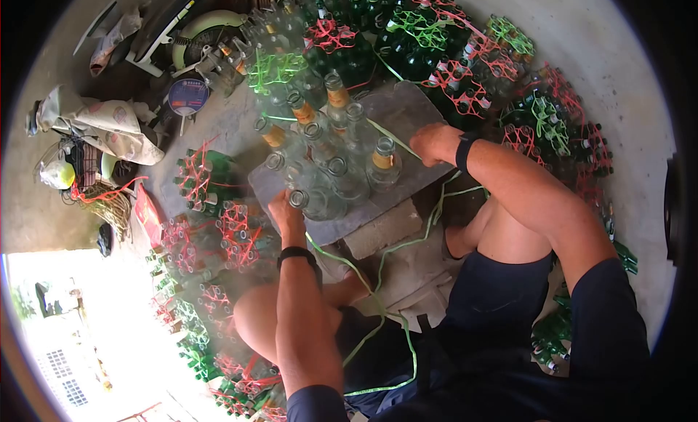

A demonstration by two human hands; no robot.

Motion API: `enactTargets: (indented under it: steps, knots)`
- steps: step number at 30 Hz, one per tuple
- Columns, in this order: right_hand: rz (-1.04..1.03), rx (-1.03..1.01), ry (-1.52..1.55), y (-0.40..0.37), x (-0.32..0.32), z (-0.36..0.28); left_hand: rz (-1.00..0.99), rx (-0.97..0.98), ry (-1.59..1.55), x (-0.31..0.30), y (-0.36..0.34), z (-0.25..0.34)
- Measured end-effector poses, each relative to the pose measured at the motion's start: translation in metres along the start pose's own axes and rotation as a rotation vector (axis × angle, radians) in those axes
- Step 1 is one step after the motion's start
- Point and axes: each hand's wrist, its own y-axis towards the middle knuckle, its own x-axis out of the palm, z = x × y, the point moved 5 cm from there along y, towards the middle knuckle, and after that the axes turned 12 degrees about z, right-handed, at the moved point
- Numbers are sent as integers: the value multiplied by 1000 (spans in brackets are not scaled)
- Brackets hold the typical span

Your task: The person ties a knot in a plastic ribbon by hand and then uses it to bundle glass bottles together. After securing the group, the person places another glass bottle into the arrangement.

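At the upper left, a curved pale fender [218,16] arches over a dark wheel, and a round blue hand fan [187,95] lies near it. Pale sacks [120,120] slump at the left, above a red sheet-like item [147,217]. Bundled green bottles [407,50] with red and green ties crowd the upper right. Bright daylight fills a doorway [87,327] at lower left.

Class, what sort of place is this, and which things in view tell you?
Probably a storeroom or shed for bottles: tied bundles of green bottles crowd round the low slab where clear bottles stand.
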Motion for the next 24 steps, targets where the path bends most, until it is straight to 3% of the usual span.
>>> enactTargets:
  steps: [2,7,11,14,16,19,22,24]
  knots:
    - [-88,28,-41,-1,1,0,-7,26,46,0,4,-2]
    - [-31,-7,-23,1,0,-2,32,85,214,-5,22,-21]
    - [-51,-5,3,6,2,-2,-3,71,125,-12,26,-40]
    - [18,-40,52,14,8,-3,72,46,144,-19,23,-39]
    - [18,-44,52,14,8,-6,69,-125,250,-20,11,-31]
    - [30,-70,60,11,8,-12,116,-174,336,-23,3,-31]
    - [36,-91,80,14,18,-20,41,-238,395,-29,2,-54]
    - [32,-90,87,15,23,-21,34,-137,462,-30,3,-62]
